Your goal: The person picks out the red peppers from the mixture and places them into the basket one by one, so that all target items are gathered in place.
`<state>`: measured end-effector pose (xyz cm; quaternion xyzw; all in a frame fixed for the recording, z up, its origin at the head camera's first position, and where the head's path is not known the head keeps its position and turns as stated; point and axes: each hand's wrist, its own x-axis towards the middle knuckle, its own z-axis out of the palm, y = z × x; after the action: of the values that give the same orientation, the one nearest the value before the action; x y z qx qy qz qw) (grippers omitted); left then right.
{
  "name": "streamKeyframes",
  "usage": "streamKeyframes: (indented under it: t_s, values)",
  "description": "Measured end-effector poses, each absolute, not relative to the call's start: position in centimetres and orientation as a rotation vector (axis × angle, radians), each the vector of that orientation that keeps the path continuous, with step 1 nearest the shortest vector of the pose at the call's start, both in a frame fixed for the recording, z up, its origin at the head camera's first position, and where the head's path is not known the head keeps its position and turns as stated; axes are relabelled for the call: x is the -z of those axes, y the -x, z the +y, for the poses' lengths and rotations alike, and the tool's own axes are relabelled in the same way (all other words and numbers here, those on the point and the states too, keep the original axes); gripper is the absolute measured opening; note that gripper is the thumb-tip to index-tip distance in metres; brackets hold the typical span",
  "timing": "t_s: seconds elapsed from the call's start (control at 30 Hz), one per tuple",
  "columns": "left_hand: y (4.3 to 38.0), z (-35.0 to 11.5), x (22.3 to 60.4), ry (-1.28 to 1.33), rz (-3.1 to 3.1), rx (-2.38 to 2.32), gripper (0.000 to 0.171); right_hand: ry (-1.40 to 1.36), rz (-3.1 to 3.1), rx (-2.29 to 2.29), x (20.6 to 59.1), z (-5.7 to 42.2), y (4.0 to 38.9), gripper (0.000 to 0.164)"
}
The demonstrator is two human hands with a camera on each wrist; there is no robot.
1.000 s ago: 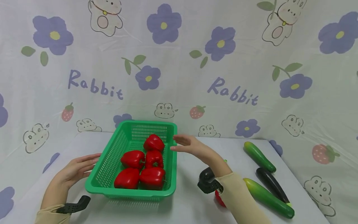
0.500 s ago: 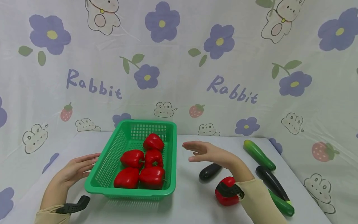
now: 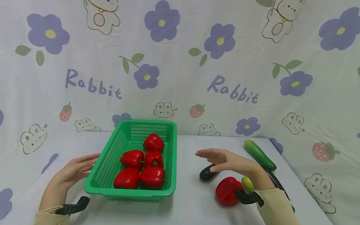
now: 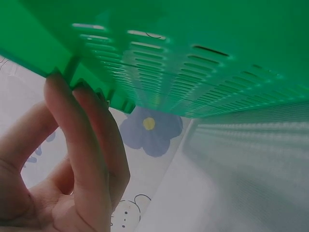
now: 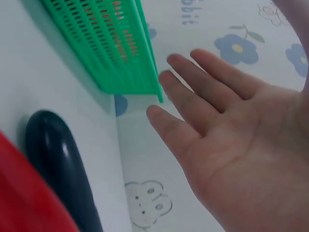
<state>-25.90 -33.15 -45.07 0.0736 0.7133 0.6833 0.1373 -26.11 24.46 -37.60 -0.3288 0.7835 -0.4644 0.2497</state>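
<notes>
A green plastic basket (image 3: 175, 156) holds several red bell peppers (image 3: 152, 178). Against its left side rests my left hand (image 3: 70, 173); in the left wrist view the fingertips (image 4: 55, 82) touch the underside of the rim, fingers gently bent. My right hand (image 3: 233, 162) is held in the air right of the basket, fingers extended and holding nothing. Below it on the table lie a dark eggplant (image 3: 206, 174), partly covered by the hand, and a loose red bell pepper (image 3: 226, 192). The right wrist view shows the bare palm (image 5: 241, 145) beside the eggplant (image 5: 58, 159).
On the right side of the white table (image 3: 194, 203) lie a long green squash (image 3: 260, 155) with a yellow end, a second one (image 3: 247, 184) and another eggplant (image 3: 277, 180), both partly behind the right arm. A printed curtain (image 3: 180, 62) hangs at the back.
My right hand has moved from the basket's right rim rightward and down toward the loose pepper, uncovering it. The left hand and the basket stay in place.
</notes>
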Motion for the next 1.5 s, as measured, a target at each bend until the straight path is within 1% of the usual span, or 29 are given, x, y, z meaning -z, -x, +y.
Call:
streamKeyframes:
  t_s: [0.2,0.5,0.77,1.1,1.37,1.5]
  values:
    - [25.9,-33.2,45.2,-0.207,2.045,-1.988,0.029,0.897,2.088,1.236,38.2,26.2,25.5,0.063]
    - [26.0,-33.3,45.2,-0.205,2.048,-1.976,0.028,0.788,2.069,1.249,39.6,28.3,24.8,0.064]
    - [25.9,-33.2,45.2,-0.229,2.053,-1.983,0.029,0.664,2.102,1.209,40.7,29.3,24.4,0.065]
    - [25.9,-33.3,45.2,-0.242,2.003,-2.008,0.032,0.565,2.112,1.230,42.6,29.7,24.5,0.069]
    - [25.9,-33.2,45.2,-0.249,2.027,-1.997,0.030,0.554,2.165,1.173,43.5,29.5,24.5,0.060]
    - [25.9,-33.2,45.2,-0.247,2.030,-2.001,0.031,0.530,2.180,1.177,43.6,29.6,24.5,0.061]
